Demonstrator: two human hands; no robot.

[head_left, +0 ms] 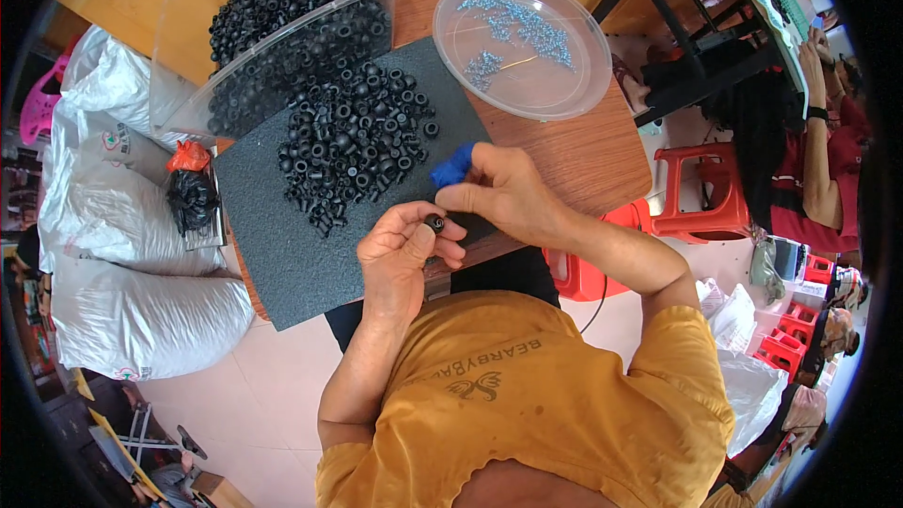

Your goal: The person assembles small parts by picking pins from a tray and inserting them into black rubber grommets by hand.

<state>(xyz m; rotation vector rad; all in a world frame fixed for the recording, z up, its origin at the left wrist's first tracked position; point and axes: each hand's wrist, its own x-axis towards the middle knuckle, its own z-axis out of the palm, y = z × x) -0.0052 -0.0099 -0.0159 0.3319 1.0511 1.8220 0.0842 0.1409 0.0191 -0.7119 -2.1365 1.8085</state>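
Observation:
My left hand (400,249) pinches a small round black cap (434,223) between thumb and fingers, its hollow end facing up. Just to the right, my right hand (513,190) is closed, thumb against the fingers, close to that cap. A bright blue piece (452,167), like a wrap or cloth, sits at the right fingers; whatever else they may grip is too small to make out. Beyond both hands, a loose pile of matching black caps (353,136) lies on a dark grey mat (273,268).
A clear plastic bin (390,33) full of black caps stands at the far left. Small blue pieces and a thin golden stick lie in a round clear tray (588,85). White sacks (155,315) fill the left side; a red stool (701,193) stands right, near another person.

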